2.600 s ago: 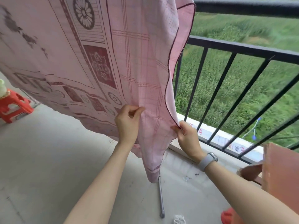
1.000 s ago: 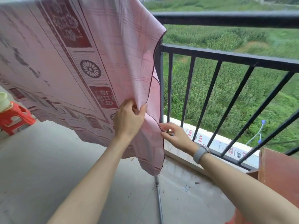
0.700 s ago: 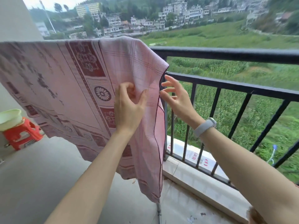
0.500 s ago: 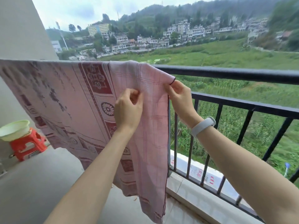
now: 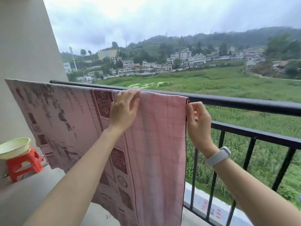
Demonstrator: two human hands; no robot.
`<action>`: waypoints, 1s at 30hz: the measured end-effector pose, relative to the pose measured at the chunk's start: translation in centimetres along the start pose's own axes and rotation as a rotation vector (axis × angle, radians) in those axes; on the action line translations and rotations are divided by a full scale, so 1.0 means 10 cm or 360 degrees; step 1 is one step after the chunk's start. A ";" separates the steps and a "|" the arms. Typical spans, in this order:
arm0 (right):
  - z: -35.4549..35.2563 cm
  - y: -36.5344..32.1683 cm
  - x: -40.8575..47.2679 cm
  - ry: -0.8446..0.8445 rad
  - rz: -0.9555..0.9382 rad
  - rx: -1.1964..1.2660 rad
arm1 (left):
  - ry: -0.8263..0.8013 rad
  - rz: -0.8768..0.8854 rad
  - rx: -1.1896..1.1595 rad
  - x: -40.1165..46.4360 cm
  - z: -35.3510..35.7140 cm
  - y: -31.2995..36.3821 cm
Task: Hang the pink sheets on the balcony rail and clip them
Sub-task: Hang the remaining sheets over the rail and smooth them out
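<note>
A pink sheet [image 5: 156, 144] with dark red patterned borders hangs over the black balcony rail [image 5: 244, 104] and drapes down toward the floor. My left hand [image 5: 124, 110] lies flat on the sheet just below the rail top, fingers straight and reaching the fold. My right hand [image 5: 197, 121] pinches the sheet's right edge just under the rail, fingers curled; a grey watch is on that wrist. No clips are in view.
A red plastic stool [image 5: 22, 163] with a pale green basin [image 5: 13, 147] on it stands at the left by the wall [image 5: 24, 46]. Vertical black bars [image 5: 216, 160] run under the rail to the right. Green fields and buildings lie beyond.
Both hands climbed from the sheet's lower part up to the rail. My left hand went from gripping the cloth to lying flat on it; my right hand pinches the edge again.
</note>
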State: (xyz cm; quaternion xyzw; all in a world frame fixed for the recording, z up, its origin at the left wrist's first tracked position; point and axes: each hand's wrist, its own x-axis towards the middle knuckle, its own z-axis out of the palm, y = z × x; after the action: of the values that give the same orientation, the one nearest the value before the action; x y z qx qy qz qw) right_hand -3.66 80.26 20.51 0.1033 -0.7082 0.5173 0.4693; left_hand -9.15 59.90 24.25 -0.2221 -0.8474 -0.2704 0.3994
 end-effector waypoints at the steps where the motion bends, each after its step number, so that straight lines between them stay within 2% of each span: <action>1: 0.01 -0.03 0.04 0.0039 -0.0026 -0.0043 | -0.0001 -0.0010 -0.0011 0.04 -0.03 -0.03; 4: 0.09 -0.16 0.12 0.0119 -0.0105 -0.0155 | -0.0050 -0.0045 -0.0061 0.18 -0.09 -0.20; 7: 0.28 -0.36 0.14 0.0213 -0.0493 -0.0477 | -0.0148 -0.0001 -0.0055 0.28 -0.12 -0.47; 9: 0.51 -0.52 0.14 0.0144 -0.0764 -0.0770 | -0.0232 0.0032 -0.0029 0.35 -0.15 -0.70; 11: 0.82 -0.65 0.13 -0.0037 -0.0870 -0.1037 | -0.0248 0.0068 -0.0055 0.43 -0.19 -0.94; 16: 1.74 -0.72 0.14 -0.0433 -0.0548 -0.1581 | -0.0201 0.0216 -0.0433 0.64 -0.26 -1.41; 19: 2.11 -0.68 0.14 -0.0292 -0.0398 -0.1778 | -0.0299 0.0238 -0.0720 0.70 -0.27 -1.57; 23: 2.46 -0.65 0.08 -0.0114 -0.0395 -0.1711 | -0.0320 0.0310 -0.0813 0.76 -0.33 -1.88; 27: 2.77 -0.61 0.17 -0.0136 -0.0441 -0.1690 | -0.0267 0.0436 -0.0714 0.82 -0.35 -2.31; 30: 3.01 -0.54 0.21 -0.0039 -0.0432 -0.1772 | -0.0259 0.0549 -0.0665 0.94 -0.34 -2.58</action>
State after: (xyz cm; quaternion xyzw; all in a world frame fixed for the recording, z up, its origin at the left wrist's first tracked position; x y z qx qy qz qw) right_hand -18.15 53.66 24.87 -0.0634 -0.8597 0.0003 0.5068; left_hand -28.03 39.72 26.28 -0.4615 -0.7522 -0.3486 0.3157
